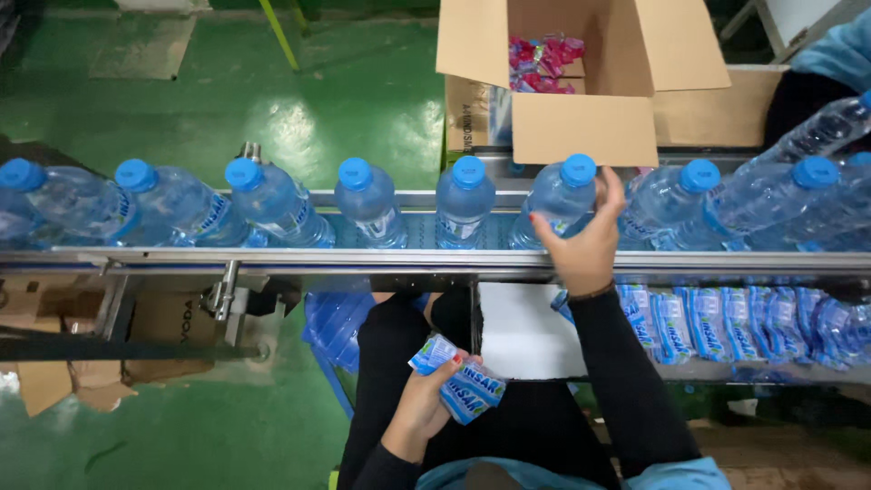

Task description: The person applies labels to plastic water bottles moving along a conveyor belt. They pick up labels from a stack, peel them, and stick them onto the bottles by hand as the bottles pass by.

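Note:
My right hand point(581, 240) reaches over the near rail and grips a clear plastic water bottle with a blue cap point(558, 204) on the conveyor point(417, 227). Lower down, over my lap, my left hand point(419, 399) holds a small stack of blue-and-white plastic label sleeves point(463, 381). Several more blue-capped bottles stand in a row along the belt, such as one bottle point(464, 200) just left of my right hand and another bottle point(367, 200) further left.
A metal guide rail point(272, 259) runs along the belt's near side. Stacks of label sleeves point(726, 322) lie on a shelf at right. An open cardboard box point(581, 127) with pink packets stands behind the belt. Another person's blue sleeve point(835, 50) shows top right. Green floor lies beyond.

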